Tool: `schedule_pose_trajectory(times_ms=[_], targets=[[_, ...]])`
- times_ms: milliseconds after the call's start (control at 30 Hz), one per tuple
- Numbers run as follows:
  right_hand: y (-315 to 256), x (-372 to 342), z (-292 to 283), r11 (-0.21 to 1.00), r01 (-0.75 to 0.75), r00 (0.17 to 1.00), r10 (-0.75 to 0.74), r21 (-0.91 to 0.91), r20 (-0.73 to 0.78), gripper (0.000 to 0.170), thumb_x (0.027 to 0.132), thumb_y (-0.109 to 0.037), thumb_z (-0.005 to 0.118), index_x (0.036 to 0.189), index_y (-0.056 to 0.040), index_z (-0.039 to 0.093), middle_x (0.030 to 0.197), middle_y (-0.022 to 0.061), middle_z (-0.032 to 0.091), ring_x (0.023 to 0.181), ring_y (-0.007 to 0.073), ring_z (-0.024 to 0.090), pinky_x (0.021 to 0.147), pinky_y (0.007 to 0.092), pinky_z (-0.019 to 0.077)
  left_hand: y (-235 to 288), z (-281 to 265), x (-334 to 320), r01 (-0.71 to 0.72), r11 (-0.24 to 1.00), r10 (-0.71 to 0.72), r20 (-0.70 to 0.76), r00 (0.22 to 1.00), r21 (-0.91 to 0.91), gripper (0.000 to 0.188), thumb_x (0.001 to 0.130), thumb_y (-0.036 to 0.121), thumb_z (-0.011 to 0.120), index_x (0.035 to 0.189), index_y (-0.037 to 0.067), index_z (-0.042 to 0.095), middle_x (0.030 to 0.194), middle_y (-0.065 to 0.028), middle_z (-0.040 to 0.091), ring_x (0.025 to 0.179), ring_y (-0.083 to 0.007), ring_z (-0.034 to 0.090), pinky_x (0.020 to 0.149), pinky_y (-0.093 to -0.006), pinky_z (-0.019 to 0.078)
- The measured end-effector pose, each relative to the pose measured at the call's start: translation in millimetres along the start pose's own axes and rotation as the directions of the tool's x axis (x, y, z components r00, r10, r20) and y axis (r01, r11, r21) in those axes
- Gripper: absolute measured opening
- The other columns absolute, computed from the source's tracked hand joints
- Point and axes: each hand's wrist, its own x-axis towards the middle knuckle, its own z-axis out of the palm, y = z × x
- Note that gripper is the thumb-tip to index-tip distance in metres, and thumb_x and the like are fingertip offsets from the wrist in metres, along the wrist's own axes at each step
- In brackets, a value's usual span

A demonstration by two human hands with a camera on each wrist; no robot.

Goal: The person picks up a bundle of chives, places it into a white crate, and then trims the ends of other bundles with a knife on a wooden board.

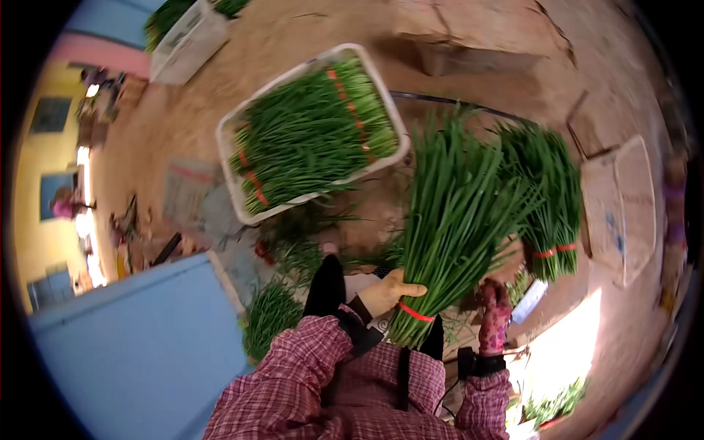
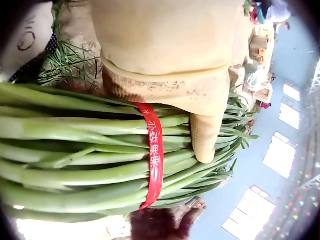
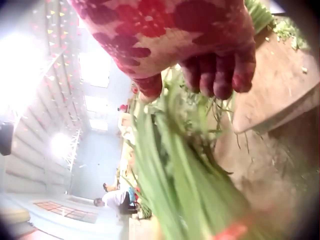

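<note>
The left hand (image 1: 385, 292), in a yellow rubber glove, grips a large bunch of garlic chives (image 1: 455, 220) near its cut ends, its thumb lying across the stalks. Round these runs a red printed band (image 2: 155, 150), close beside that thumb. To the right of the stalks is the right hand (image 1: 495, 315), in a red-and-pink flowered glove. Its fingers (image 3: 215, 75) hang loosely bent with a gap to the thumb, holding nothing, and blurred leaves pass below them in the right wrist view. A second banded bunch (image 1: 546, 191) lies just beyond, to the right.
A white crate (image 1: 402, 147) packed with banded chives stands ahead on the dirt floor. More chives (image 1: 271, 319) lie low beside a blue panel (image 1: 139, 345) at left. At right stands a pale bin (image 1: 623, 209); a wooden slab (image 1: 484, 26) is at the back.
</note>
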Motion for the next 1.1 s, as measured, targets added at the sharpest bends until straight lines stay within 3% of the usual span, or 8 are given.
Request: schedule_pose_trajectory(times_ms=[133, 167, 333, 467, 733, 967, 1033, 1100], targets=[[46.5, -15.7, 31.9, 0.988, -0.015, 0.907, 0.077, -0.152, 0.413, 0.026, 0.101, -0.016, 0.059, 0.118, 0.0007, 0.068, 0.094, 0.0077, 0.073, 0.078, 0.0161, 0.067, 0.071, 0.0299, 0.0529, 37.5, -27.4, -33.9, -0.132, 0.982, 0.130, -0.027, 0.991, -0.133, 0.063, 0.087, 0.016, 0.075, 0.142, 0.000, 0.051, 0.132, -0.0104, 0.064, 0.119, -0.0246, 0.061, 0.104, -0.0372, 0.0467], [40.0, -19.3, 40.3, 0.957, 0.108, 0.873, 0.038, -0.270, 0.486, 0.022, 0.098, -0.012, 0.060, 0.114, 0.0005, 0.069, 0.093, 0.0072, 0.073, 0.082, 0.0157, 0.068, 0.073, 0.0288, 0.0523, 53.5, -38.1, -48.0, -0.168, 0.970, 0.162, -0.047, 0.986, -0.178, 0.064, 0.086, 0.017, 0.076, 0.142, 0.000, 0.050, 0.131, -0.0107, 0.064, 0.119, -0.0249, 0.061, 0.104, -0.0378, 0.0469], [24.8, -34.8, 111.9, 0.901, 0.113, 0.835, 0.143, -0.420, 0.531, 0.024, 0.096, -0.015, 0.062, 0.114, -0.0010, 0.070, 0.100, 0.0126, 0.074, 0.093, 0.0224, 0.070, 0.082, 0.0340, 0.0530, 146.6, -138.4, -118.8, -0.441, 0.897, 0.431, -0.296, 0.853, 0.034, 0.071, 0.078, 0.031, 0.082, 0.137, 0.000, 0.056, 0.128, -0.0115, 0.067, 0.116, -0.0255, 0.064, 0.104, -0.0380, 0.0485], [23.5, -38.9, 180.5, 0.901, 0.084, 0.775, 0.209, -0.425, 0.596, 0.024, 0.095, -0.011, 0.060, 0.115, -0.0010, 0.068, 0.099, 0.0128, 0.073, 0.094, 0.0226, 0.070, 0.082, 0.0328, 0.0528, 183.0, -282.1, -148.9, -0.517, 0.837, 0.539, -0.440, 0.718, 0.180, 0.075, 0.085, 0.036, 0.080, 0.144, 0.002, 0.049, 0.132, -0.0128, 0.064, 0.124, -0.0266, 0.060, 0.108, -0.0401, 0.0471], [-29.4, -74.0, 324.4, 0.919, -0.065, 0.640, 0.337, -0.388, 0.690, 0.021, 0.100, -0.011, 0.060, 0.117, 0.0007, 0.067, 0.102, 0.0088, 0.073, 0.092, 0.0152, 0.066, 0.084, 0.0271, 0.0507, 172.4, -492.1, -127.6, -0.489, 0.872, 0.330, -0.696, 0.638, -0.035, 0.053, 0.093, 0.022, 0.073, 0.139, 0.004, 0.053, 0.131, -0.0087, 0.064, 0.116, -0.0232, 0.061, 0.102, -0.0379, 0.0462], [-54.6, -81.8, 386.0, 0.856, -0.180, 0.615, 0.483, -0.485, 0.624, 0.027, 0.103, -0.015, 0.059, 0.121, 0.0034, 0.064, 0.103, 0.0078, 0.073, 0.092, 0.0131, 0.065, 0.082, 0.0259, 0.0503, 158.8, -555.3, -114.7, -0.485, 0.841, 0.239, -0.638, 0.732, -0.241, 0.056, 0.093, 0.026, 0.074, 0.141, 0.007, 0.051, 0.131, -0.0064, 0.064, 0.114, -0.0229, 0.060, 0.103, -0.0384, 0.0436], [-60.9, -83.9, 396.1, 0.866, -0.160, 0.629, 0.460, -0.474, 0.627, 0.026, 0.103, -0.014, 0.058, 0.122, 0.0023, 0.065, 0.099, 0.0067, 0.072, 0.089, 0.0131, 0.066, 0.080, 0.0256, 0.0507, 157.3, -566.9, -109.9, -0.536, 0.809, 0.305, -0.606, 0.735, -0.243, 0.058, 0.093, 0.026, 0.075, 0.142, 0.007, 0.050, 0.132, -0.0064, 0.063, 0.115, -0.0235, 0.060, 0.105, -0.0396, 0.0427], [-60.8, -85.3, 405.5, 0.896, -0.137, 0.638, 0.406, -0.423, 0.654, 0.026, 0.102, -0.013, 0.058, 0.122, 0.0016, 0.065, 0.097, 0.0063, 0.072, 0.088, 0.0130, 0.066, 0.078, 0.0254, 0.0509, 150.6, -579.5, -106.7, -0.499, 0.817, 0.159, -0.719, 0.677, -0.288, 0.059, 0.090, 0.024, 0.078, 0.140, 0.007, 0.052, 0.131, -0.0086, 0.064, 0.115, -0.0255, 0.061, 0.104, -0.0434, 0.0453]])
